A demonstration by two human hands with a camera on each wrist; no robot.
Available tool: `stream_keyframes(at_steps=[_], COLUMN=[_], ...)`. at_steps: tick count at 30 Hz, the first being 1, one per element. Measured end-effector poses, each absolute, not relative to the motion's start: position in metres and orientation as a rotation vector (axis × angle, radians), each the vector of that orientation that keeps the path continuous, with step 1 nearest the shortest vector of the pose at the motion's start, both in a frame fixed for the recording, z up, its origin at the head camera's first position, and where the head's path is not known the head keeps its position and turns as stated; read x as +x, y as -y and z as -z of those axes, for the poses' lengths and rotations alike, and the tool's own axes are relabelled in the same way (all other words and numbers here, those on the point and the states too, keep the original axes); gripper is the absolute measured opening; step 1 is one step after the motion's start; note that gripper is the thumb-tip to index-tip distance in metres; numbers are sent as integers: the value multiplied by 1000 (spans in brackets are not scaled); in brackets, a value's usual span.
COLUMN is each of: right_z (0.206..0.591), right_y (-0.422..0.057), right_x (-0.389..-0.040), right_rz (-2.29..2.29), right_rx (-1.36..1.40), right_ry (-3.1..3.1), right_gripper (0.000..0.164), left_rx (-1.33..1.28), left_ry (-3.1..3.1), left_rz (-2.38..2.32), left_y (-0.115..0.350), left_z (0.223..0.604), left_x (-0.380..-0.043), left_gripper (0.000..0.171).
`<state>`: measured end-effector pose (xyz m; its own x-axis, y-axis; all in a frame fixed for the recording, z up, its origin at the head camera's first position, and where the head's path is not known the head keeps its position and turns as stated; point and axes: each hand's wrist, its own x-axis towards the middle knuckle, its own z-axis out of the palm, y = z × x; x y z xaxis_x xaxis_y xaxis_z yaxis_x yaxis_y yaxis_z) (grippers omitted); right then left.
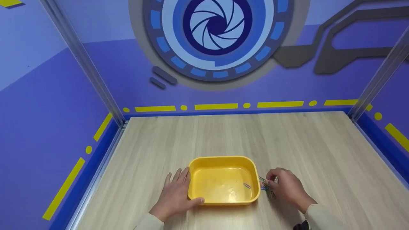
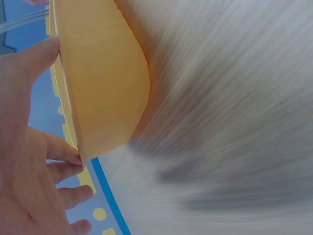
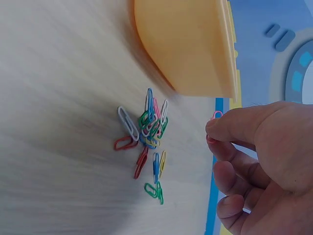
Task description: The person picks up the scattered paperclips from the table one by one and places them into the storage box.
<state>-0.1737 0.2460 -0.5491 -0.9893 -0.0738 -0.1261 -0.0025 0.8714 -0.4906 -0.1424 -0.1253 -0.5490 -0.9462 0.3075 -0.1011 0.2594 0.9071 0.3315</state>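
A yellow plastic bin (image 1: 223, 162) stands on the wooden table, with one paper clip (image 1: 247, 185) lying inside near its right end. Against the bin's left end rests my left hand (image 1: 174, 196), fingers extended and thumb at the front rim. In the left wrist view, the thumb and fingertips touch the bin's rim. My right hand (image 1: 289, 187) is just right of the bin and pinches a pink paper clip (image 3: 216, 114) between thumb and forefinger, partly hidden by them. Below it on the table lies a loose pile of coloured paper clips (image 3: 150, 110).
The wooden table (image 1: 153, 140) extends around the bin on all sides. A printed blue-purple wall (image 1: 105, 73) closes off the back, and side panels with metal posts (image 1: 83, 60) stand left and right.
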Motion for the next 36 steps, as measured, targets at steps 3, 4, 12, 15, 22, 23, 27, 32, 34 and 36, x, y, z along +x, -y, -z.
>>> stream_keyframes(at_steps=[3, 4, 12, 15, 22, 23, 27, 32, 34, 36], right_z=[548, 547, 544, 541, 538, 538, 537, 535, 534, 533], right_y=[-244, -243, -239, -237, -229, -228, -223, -217, -216, -214], right_x=[-173, -173, -173, -173, -174, -174, -173, -171, -170, -170], right_rz=[769, 770, 749, 757, 809, 821, 846, 837, 838, 833], right_rx=[-52, -49, -76, -99, -120, -119, -124, -157, -175, -190], right_ry=[-2898, -2899, -2941, -2953, -2953, -2947, -2930, -2949, -2955, -2960], right_gripper=[11, 11, 10, 10, 13, 13, 14, 14, 12, 12], left_rx=[441, 436, 472, 463, 444, 440, 431, 436, 435, 443], left_ry=[-2916, -2913, -2936, -2931, -2942, -2943, -2949, -2939, -2934, -2936], left_rz=[-481, -480, -502, -497, -491, -491, -495, -509, -506, -503], left_y=[125, 125, 124, 124, 125, 125, 126, 126, 126, 126], left_z=[548, 548, 550, 550, 550, 550, 550, 550, 550, 550], left_x=[-142, -142, -143, -143, -142, -141, -140, -140, -141, -141], left_gripper=[106, 107, 105, 106, 106, 105, 105, 106, 107, 106])
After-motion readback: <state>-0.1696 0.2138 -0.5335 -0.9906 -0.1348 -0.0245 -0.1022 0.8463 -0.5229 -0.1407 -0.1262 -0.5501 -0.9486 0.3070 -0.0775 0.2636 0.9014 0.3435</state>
